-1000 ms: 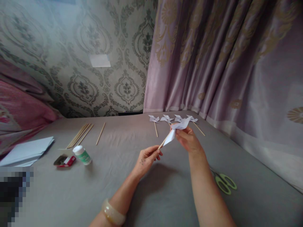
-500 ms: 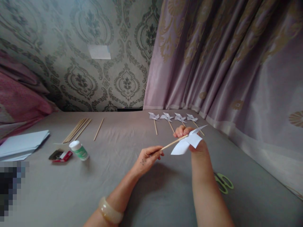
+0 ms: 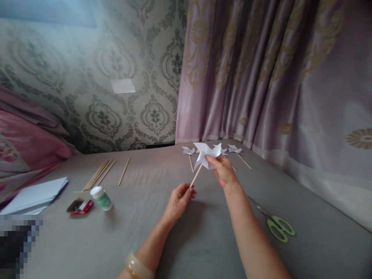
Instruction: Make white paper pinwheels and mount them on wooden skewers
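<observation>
A white paper pinwheel (image 3: 203,152) on a wooden stick (image 3: 195,176) is held up before me, tilted to the upper right. My left hand (image 3: 180,197) is closed round the lower part of the stick. At the pinwheel's centre, my right hand (image 3: 223,168) presses with its thumb on the front, its other fingers behind the paper and partly hidden. Behind it on the grey cloth lie several finished pinwheels (image 3: 235,149) on sticks, some of them partly covered by the held one and by my right hand.
Green-handled scissors (image 3: 279,228) lie right of my right forearm. To the left are a white-capped bottle with a green label (image 3: 101,198), a small red box (image 3: 80,207) of dark bits, several wooden sticks (image 3: 100,173), one separate stick (image 3: 124,171) and stacked white paper (image 3: 36,195).
The pinwheel has turned to face me and its stick stands steeper. My right hand has shifted left, its thumb now on the front centre. The camera view has tilted up somewhat.
</observation>
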{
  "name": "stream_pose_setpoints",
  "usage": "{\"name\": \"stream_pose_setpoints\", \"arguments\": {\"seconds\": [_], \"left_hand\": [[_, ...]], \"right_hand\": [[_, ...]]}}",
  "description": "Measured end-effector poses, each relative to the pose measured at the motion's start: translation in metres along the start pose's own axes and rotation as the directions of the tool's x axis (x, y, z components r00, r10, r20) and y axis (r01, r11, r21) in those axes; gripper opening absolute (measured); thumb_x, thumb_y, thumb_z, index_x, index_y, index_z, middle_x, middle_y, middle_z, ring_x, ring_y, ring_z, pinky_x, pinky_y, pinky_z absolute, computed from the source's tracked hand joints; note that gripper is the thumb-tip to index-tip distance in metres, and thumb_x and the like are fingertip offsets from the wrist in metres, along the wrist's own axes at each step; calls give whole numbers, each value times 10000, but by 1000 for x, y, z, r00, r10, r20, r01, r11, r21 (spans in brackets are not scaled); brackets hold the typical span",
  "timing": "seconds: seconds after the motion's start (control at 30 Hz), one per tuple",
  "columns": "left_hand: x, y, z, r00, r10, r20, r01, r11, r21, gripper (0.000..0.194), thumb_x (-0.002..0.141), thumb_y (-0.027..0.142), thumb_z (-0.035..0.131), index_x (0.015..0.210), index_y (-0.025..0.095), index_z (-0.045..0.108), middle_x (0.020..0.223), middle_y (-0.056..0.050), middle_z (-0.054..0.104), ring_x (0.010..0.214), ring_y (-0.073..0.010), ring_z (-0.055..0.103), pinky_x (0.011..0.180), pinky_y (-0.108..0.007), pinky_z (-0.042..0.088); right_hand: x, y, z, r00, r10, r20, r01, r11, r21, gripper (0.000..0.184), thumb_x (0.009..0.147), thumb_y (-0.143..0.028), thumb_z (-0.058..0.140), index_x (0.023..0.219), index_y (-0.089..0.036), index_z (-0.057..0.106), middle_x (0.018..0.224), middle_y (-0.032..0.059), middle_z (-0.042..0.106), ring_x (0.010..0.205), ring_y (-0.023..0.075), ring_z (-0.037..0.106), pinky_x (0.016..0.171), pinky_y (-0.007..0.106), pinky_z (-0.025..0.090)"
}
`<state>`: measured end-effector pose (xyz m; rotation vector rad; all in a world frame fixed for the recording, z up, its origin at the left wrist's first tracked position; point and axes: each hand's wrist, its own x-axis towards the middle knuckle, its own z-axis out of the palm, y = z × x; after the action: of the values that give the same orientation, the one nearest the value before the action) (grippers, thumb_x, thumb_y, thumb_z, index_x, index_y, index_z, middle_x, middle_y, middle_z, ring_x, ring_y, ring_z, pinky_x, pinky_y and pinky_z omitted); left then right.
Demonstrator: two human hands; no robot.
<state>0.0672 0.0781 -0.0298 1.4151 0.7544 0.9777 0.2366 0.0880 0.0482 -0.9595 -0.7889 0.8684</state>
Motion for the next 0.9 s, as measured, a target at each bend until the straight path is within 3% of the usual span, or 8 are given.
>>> {"name": "stream_pose_setpoints", "arguments": {"seconds": [0.17, 0.27, 0.4, 0.57, 0.67, 0.77, 0.83, 0.9], "left_hand": [[0, -5, -3, 1000, -4, -10, 6, 981, 194, 397, 710, 477, 682, 894, 131, 740, 663, -27, 617, 608, -125, 489, 562, -229, 357], [0, -5, -2, 999, -47, 20, 43, 988, 145, 420, 684, 477, 695, 896, 118, 744, 579, 5, 556, 543, -101, 430, 529, -226, 313], [2, -3, -3, 993, -76, -85, 76, 997, 0, 480, 613, 506, 740, 884, 110, 742, 588, 3, 563, 563, -104, 444, 549, -228, 332], [4, 0, -11, 975, -71, -210, 59, 996, -63, 506, 563, 503, 766, 870, 100, 746, 601, -2, 568, 575, -104, 443, 554, -230, 346], [4, 2, -12, 974, -66, -216, 53, 996, -66, 480, 570, 493, 760, 857, 108, 750, 603, -4, 574, 578, -104, 442, 553, -230, 344], [5, 3, -11, 976, -55, -209, 44, 997, -58, 463, 577, 488, 752, 844, 109, 747, 589, 0, 567, 569, -104, 434, 549, -231, 338], [5, 3, -11, 980, -31, -197, 22, 999, -45, 441, 592, 490, 740, 809, 106, 741, 568, 4, 554, 561, -103, 427, 549, -232, 333], [5, 2, -12, 983, -4, -184, -1, 1000, -24, 413, 613, 495, 725, 750, 106, 731, 545, 9, 533, 552, -99, 416, 548, -232, 324]], "right_hand": [[1, 3, 3, 999, 23, -43, -25, 998, -60, 351, 489, -389, 813, 735, -162, 709, 763, 45, 738, 731, 206, 662, 703, 324, 496], [0, 2, 6, 1000, -9, 28, 12, 994, -108, 383, 529, -421, 788, 800, -165, 700, 845, 55, 741, 811, 215, 666, 756, 332, 500], [-1, 2, 6, 989, -144, 43, 150, 946, -286, 420, 659, -413, 684, 1004, -173, 670, 1056, 89, 703, 956, 221, 638, 834, 354, 494], [-2, 10, 9, 893, -420, 163, 424, 660, -620, 424, 729, -223, 510, 1125, -133, 635, 1147, 151, 637, 977, 238, 605, 848, 387, 492], [-8, 17, 16, 844, -491, 217, 470, 481, -740, 517, 699, -131, 475, 1202, -112, 591, 1153, 172, 626, 1021, 264, 591, 921, 423, 459], [-21, 22, 25, 882, -398, 251, 412, 398, -820, 510, 673, -80, 480, 1156, -137, 632, 1086, 152, 669, 992, 266, 614, 913, 393, 457], [-31, 22, 29, 908, -176, 380, 419, 409, -811, 373, 670, -79, 495, 947, -194, 716, 907, 89, 722, 869, 238, 652, 809, 332, 484], [-36, 18, 31, 855, 30, 518, 436, 500, -748, 253, 680, -100, 507, 726, -225, 721, 707, 30, 716, 717, 200, 659, 687, 281, 484]]}}
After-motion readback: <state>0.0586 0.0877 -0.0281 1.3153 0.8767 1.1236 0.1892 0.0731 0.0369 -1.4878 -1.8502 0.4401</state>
